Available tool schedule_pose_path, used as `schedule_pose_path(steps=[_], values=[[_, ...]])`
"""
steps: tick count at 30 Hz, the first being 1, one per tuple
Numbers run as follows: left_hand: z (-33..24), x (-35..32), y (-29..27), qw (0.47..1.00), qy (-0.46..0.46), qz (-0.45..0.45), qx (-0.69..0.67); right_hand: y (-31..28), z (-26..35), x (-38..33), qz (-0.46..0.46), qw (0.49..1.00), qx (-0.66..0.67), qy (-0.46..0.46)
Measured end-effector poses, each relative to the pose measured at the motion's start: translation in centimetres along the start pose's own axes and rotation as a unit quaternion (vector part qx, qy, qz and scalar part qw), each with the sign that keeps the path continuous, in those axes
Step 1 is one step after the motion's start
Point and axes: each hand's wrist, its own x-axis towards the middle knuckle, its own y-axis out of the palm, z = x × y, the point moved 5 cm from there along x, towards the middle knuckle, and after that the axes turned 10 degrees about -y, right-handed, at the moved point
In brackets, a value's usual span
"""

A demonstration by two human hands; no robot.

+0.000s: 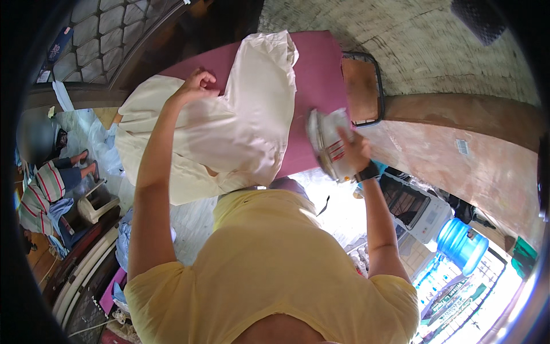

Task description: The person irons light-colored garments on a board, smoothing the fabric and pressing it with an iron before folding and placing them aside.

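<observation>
From my remote view, I have the right hand (358, 150) wrapped around a blurred white iron-like appliance (331, 142) at the purple board's (318, 63) near right corner, long axis running roughly near to far. The cream garment (255, 117) lies just left of it, reaching past the near edge. The left hand (197, 87) curls near the far edge; whether it pinches cloth, I can't tell.

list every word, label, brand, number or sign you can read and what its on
White-and-green banner, lower right: printed lettering, partly legible; I won't copy it out.
Iron-like object in the right hand: red marks, too blurred to read.
Blue water jug: small label, too small to read.
Dark blue item, upper left: print too small to read.
</observation>
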Motion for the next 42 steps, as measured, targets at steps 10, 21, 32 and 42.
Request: schedule_pose_path(steps=[10, 21, 32, 42], values=[[-2.9, -3.2, -1.8, 0.988, 0.052, 0.02, 0.146, -1.6, -17.9, 15.1, -0.08, 0.927, 0.138, 0.338], [-6.4, -8.3, -4.9, 0.985, 0.077, -0.105, 0.113, -2.4, -10.0, 10.8, -0.244, 0.907, -0.34, 0.041], [-6.8, -12.4, -9.1, 0.972, 0.129, -0.158, 0.119, 19.6, 16.0, -6.1, 0.114, 0.978, 0.075, -0.158], [-8.6, -22.4, -11.6, 0.981, 0.129, -0.124, -0.073, 9.8, 3.2, -7.3, 0.01, 0.921, 0.389, 0.01]])
